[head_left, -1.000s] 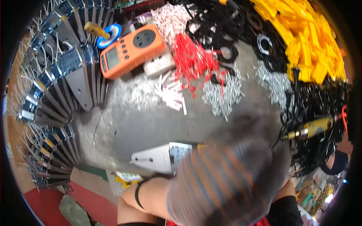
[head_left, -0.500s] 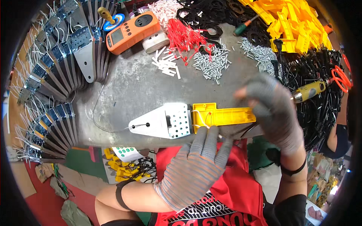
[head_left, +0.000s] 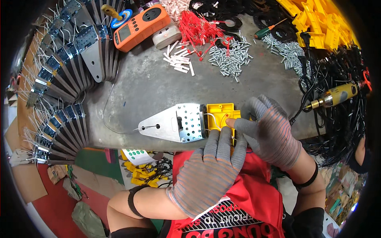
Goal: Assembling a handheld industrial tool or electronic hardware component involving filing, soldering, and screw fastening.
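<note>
A yellow plastic handle shell (head_left: 220, 108) lies open side up at the table's near edge, joined to a silver metal plate (head_left: 160, 123) with a perforated end. White wires (head_left: 212, 115) and a small red part (head_left: 227, 116) show inside the shell. My left hand (head_left: 208, 174), in a striped grey glove, has its fingertips against the shell's near side, holding it. My right hand (head_left: 272, 133) is closed over the shell's right part, thumb and fingers together, one bare fingertip just below the red part. Whatever it pinches is hidden.
Silver screws (head_left: 230, 59), red-tipped leads (head_left: 196, 29) and white sleeves (head_left: 178, 61) lie across the far side. An orange meter (head_left: 141, 27) stands far left, near stacked metal plates (head_left: 92, 59). At right are a yellow power screwdriver (head_left: 333, 96), black cords (head_left: 337, 135) and yellow shells (head_left: 325, 23).
My right hand has come down and left from above the table's right side onto the yellow handle shell, covering its right part. My left hand stays at the shell's near side.
</note>
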Demonstrator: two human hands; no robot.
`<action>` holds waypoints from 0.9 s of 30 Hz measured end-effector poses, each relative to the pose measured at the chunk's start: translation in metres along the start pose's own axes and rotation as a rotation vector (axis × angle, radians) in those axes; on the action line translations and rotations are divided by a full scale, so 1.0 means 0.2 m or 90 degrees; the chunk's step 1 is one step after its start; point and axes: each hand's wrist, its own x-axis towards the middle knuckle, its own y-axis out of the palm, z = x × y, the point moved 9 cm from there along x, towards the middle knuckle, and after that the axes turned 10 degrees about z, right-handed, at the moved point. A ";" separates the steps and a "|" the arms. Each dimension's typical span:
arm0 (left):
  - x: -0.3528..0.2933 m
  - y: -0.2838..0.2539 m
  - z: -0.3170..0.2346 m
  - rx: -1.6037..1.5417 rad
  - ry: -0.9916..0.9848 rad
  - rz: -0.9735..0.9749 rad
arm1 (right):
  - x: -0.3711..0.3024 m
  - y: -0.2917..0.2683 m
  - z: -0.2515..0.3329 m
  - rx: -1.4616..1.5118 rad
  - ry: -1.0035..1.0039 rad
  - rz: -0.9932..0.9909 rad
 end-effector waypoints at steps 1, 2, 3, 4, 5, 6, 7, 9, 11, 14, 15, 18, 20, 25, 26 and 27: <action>0.00 0.00 0.00 0.003 0.004 0.007 | 0.00 0.00 0.01 -0.006 -0.008 0.003; 0.00 0.00 0.00 0.007 0.003 0.012 | -0.01 0.00 0.02 -0.012 -0.017 0.006; -0.01 0.00 0.01 0.001 0.002 0.018 | 0.00 -0.01 0.03 -0.006 -0.018 0.003; -0.01 0.01 0.01 -0.006 0.001 0.023 | 0.02 -0.06 0.09 0.002 -0.072 -0.021; -0.01 0.01 0.00 -0.003 0.006 0.028 | 0.03 -0.09 0.13 0.009 -0.121 -0.046; 0.00 0.01 0.00 0.005 0.009 0.010 | 0.05 -0.07 0.11 0.012 -0.113 -0.053; 0.01 0.00 0.00 0.013 0.012 -0.008 | 0.10 0.01 0.05 0.001 -0.069 -0.003; 0.04 0.01 0.02 -0.010 0.007 -0.018 | 0.13 0.05 0.00 -0.011 -0.020 0.045; 0.07 0.00 0.04 -0.037 -0.001 -0.029 | 0.13 0.02 -0.01 0.003 0.006 0.093; 0.09 -0.02 0.07 -0.083 0.013 -0.027 | -0.10 -0.16 -0.13 0.110 -0.004 -0.126; 0.08 -0.02 0.08 -0.105 0.009 -0.019 | -0.16 -0.21 -0.21 0.053 0.071 -0.101; 0.09 -0.06 0.08 -0.172 0.011 0.050 | -0.40 -0.28 -0.27 -0.159 0.177 -0.151; 0.14 -0.01 0.08 -0.189 -0.003 0.119 | -0.46 -0.20 -0.33 -0.227 0.209 -0.109; 0.09 0.06 0.12 -0.066 -0.017 0.065 | -0.47 -0.24 -0.36 -0.138 0.115 -0.069; 0.08 0.06 0.12 -0.014 -0.020 0.034 | -0.47 -0.28 -0.34 -0.042 0.083 -0.095; 0.09 0.07 0.13 -0.016 -0.021 0.033 | -0.47 -0.30 -0.34 -0.044 0.082 -0.093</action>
